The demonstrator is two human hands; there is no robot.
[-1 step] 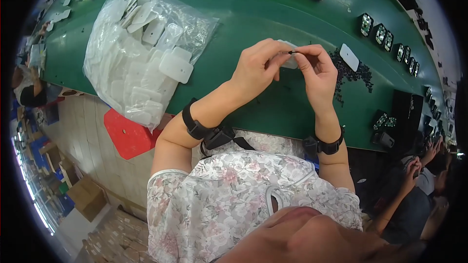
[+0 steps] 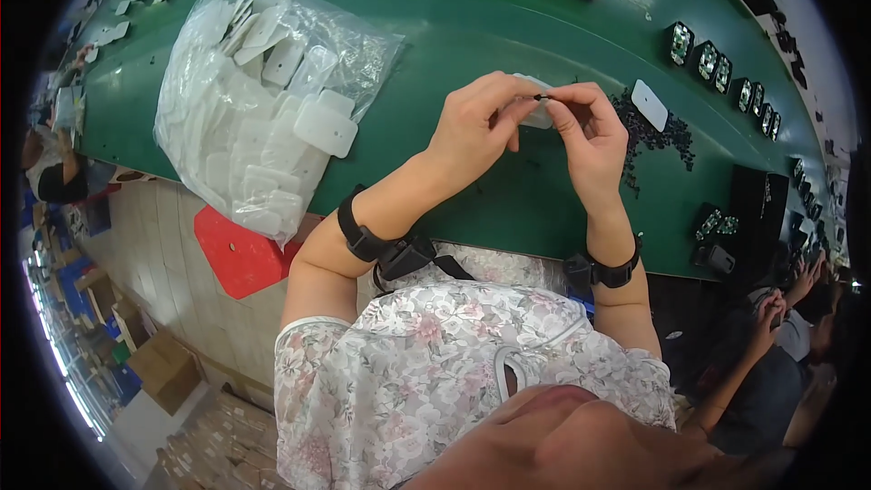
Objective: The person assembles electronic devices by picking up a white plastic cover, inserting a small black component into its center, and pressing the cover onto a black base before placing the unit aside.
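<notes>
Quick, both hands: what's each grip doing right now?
Left hand: closed, pinching a small black piece.
Right hand: closed, pinching at the same small black piece.

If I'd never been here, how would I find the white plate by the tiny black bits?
Start at the green table and find the person's right hand. Just right of it, tiny black bits lie scattered. The white plate is at their upper edge, the only plate right beside that heap.
</notes>
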